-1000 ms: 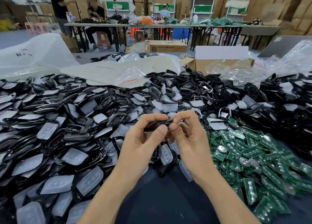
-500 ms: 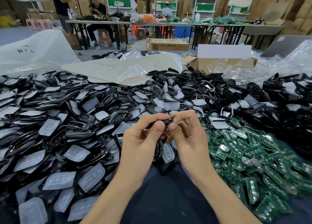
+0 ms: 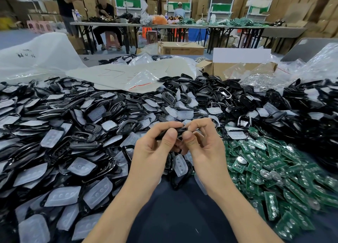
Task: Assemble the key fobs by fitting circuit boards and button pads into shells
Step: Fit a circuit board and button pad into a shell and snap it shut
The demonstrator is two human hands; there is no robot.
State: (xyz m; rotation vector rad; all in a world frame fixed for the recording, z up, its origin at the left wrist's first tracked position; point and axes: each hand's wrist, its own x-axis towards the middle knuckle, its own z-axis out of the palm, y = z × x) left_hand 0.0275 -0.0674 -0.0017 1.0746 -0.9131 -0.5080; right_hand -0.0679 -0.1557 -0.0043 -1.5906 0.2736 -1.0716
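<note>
At frame ctr, black key fob shell [image 3: 180,130] sits pinched btwn both hands: left hand [image 3: 155,147] grips its 9 o'clock end, right hand [image 3: 204,145] its 3 o'clock end. Green circuit boards [image 3: 270,171] heaped at 4 o'clock.

Dark handwriting on white bag [image 3: 39,59], print on cardboard box [image 3: 180,49]: both illegible, possibly numbers

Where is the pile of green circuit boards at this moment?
Head view, lower right: the green circuit boards lie heaped just right of the right hand, below the black shells.
</note>
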